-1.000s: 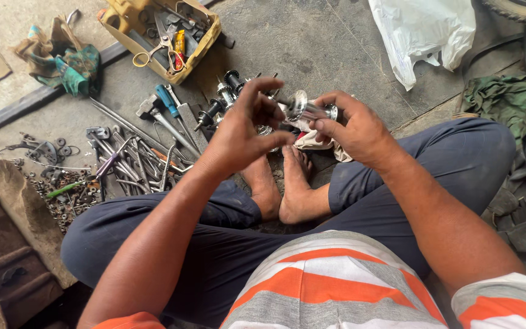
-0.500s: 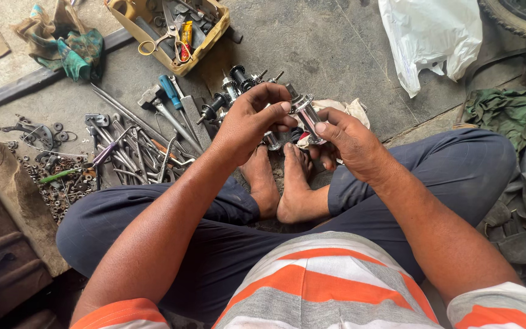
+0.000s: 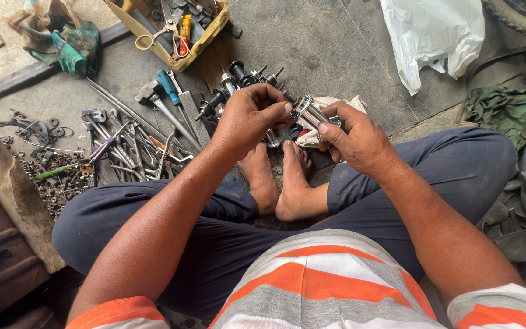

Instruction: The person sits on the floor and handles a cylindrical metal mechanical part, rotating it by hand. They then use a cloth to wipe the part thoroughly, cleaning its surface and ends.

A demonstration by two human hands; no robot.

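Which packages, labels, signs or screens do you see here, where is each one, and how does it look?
White plastic bag: top right on the concrete floor, crumpled, soft.
Small tube: inside the yellow tool tray at top centre, narrow, with a yellow and red label.
No signs or screens show.

Grey concrete floor w/ cracks, daylit; dark metal rail upper left.
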